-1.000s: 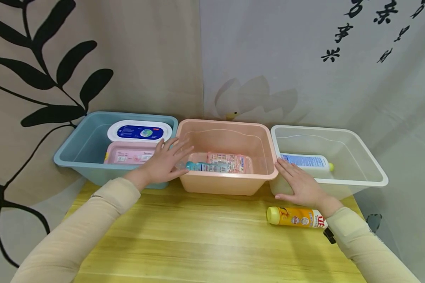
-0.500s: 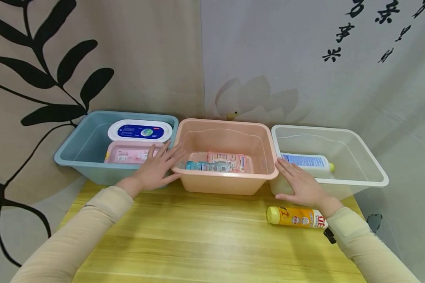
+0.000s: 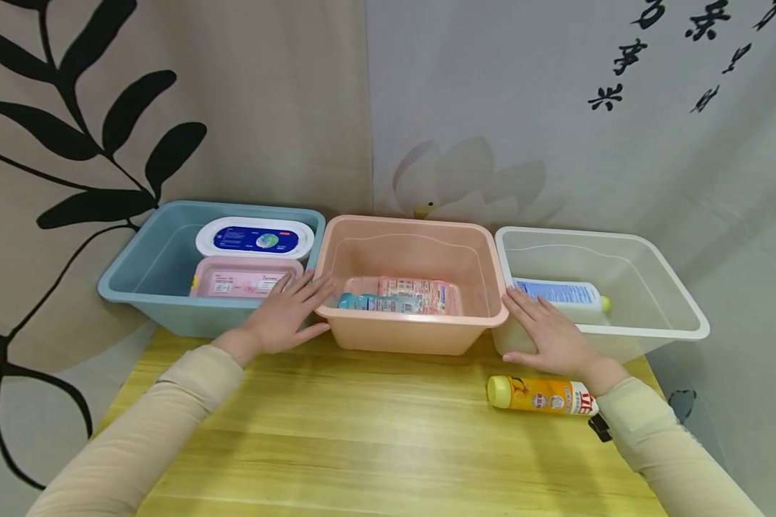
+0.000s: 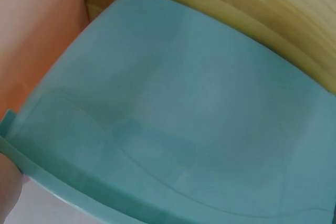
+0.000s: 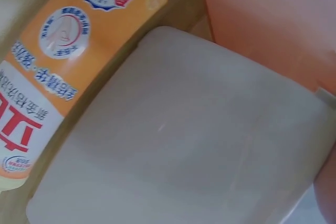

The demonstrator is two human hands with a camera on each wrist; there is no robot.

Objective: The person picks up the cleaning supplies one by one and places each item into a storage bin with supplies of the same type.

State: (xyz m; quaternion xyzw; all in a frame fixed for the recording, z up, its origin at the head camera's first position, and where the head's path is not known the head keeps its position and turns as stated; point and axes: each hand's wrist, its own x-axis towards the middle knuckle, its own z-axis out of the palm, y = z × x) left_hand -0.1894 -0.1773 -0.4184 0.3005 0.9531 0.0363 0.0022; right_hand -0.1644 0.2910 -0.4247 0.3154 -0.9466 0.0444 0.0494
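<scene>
Outstretched and gripping nothing, left hand [image 3: 274,317] and right hand [image 3: 552,341] flank the peach tub [image 3: 401,337]; light, even pressure should steady it.

Smooth plastic tubs [image 3: 407,336], wood-grain table [image 3: 362,424]

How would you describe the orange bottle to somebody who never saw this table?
On the wooden table, find the white bin, rightmost of three. In front, near the right hand, the orange bottle lies on its side, its yellow cap pointing left. Unlike the white bottle inside that bin, it is orange and outside every bin.
</scene>
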